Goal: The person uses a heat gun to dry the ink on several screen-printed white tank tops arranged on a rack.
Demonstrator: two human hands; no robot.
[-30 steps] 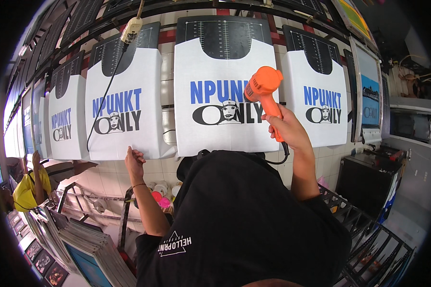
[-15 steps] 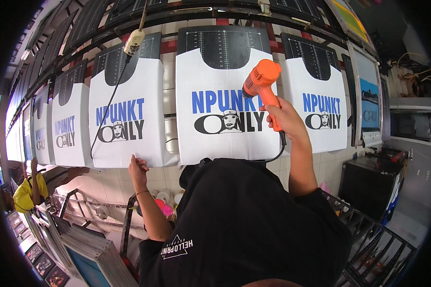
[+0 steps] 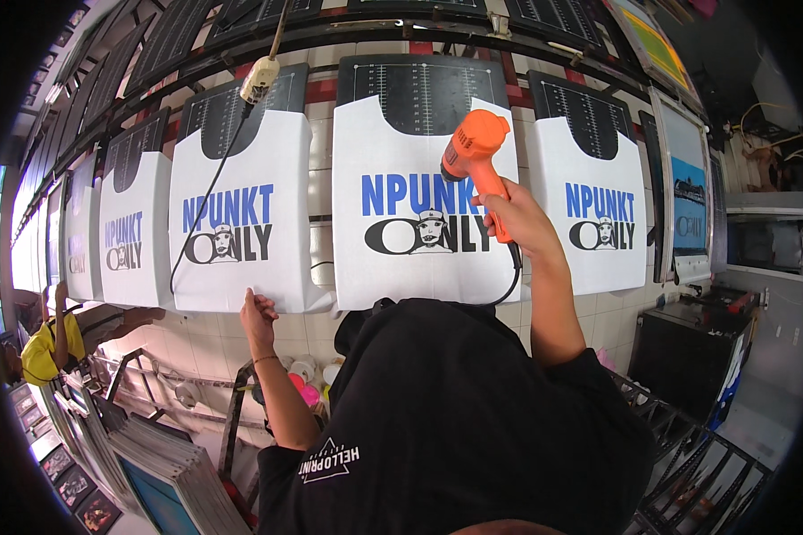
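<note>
An orange heat gun (image 3: 477, 147) is gripped by its handle in my right hand (image 3: 519, 214). Its dark nozzle points left and down over the blue lettering of the middle white T-shirt (image 3: 424, 290). That shirt is stretched on a black printing board (image 3: 419, 67) and bears a blue and black print with a drawn face. My left hand (image 3: 259, 316) hangs by the lower edge of the white T-shirt (image 3: 219, 290) to its left. Its fingers are loosely bent and apart, holding nothing; whether they touch the cloth I cannot tell.
More printed white shirts lie on boards to the right (image 3: 602, 259) and far left (image 3: 134, 276). A power connector (image 3: 260, 80) hangs from above, its black cord crossing the left shirt. A framed screen (image 3: 687, 187) stands far right. A person in yellow (image 3: 52, 352) is far left.
The heat gun and my right hand have shifted slightly left over the middle shirt. My left hand stays about where it was. The view has moved a little.
</note>
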